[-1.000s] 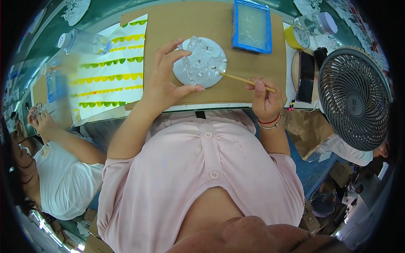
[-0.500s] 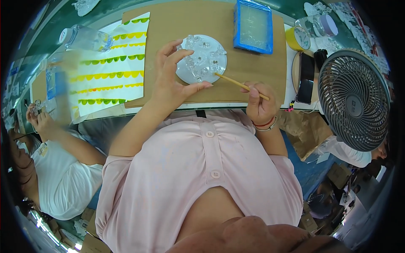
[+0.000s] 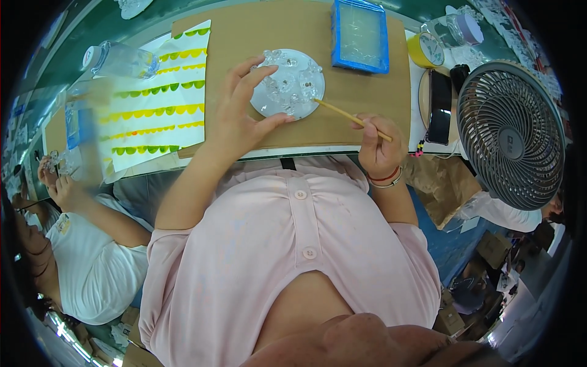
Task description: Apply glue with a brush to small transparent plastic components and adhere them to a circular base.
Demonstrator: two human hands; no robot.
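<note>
A round white plate (image 3: 288, 85) with several small clear pieces on it lies on a brown cardboard sheet (image 3: 244, 37). My left hand (image 3: 238, 116) rests on the cardboard and holds the plate's left rim between thumb and fingers. My right hand (image 3: 378, 147) grips a thin wooden stick (image 3: 348, 118) whose tip touches the plate's right edge. A red band and a bracelet circle my right wrist.
A blue tray (image 3: 359, 35) lies beyond the plate. A yellow tape roll (image 3: 426, 50), a dark phone (image 3: 439, 105) and a grey desk fan (image 3: 512, 131) stand to the right. A sheet with green and yellow scallops (image 3: 159, 104) and a plastic bottle (image 3: 119, 60) lie left. Another person (image 3: 85, 257) sits at lower left.
The view has shifted slightly. My right hand has drawn a little closer to the table edge with the stick still at the plate's rim. My left hand keeps its hold.
</note>
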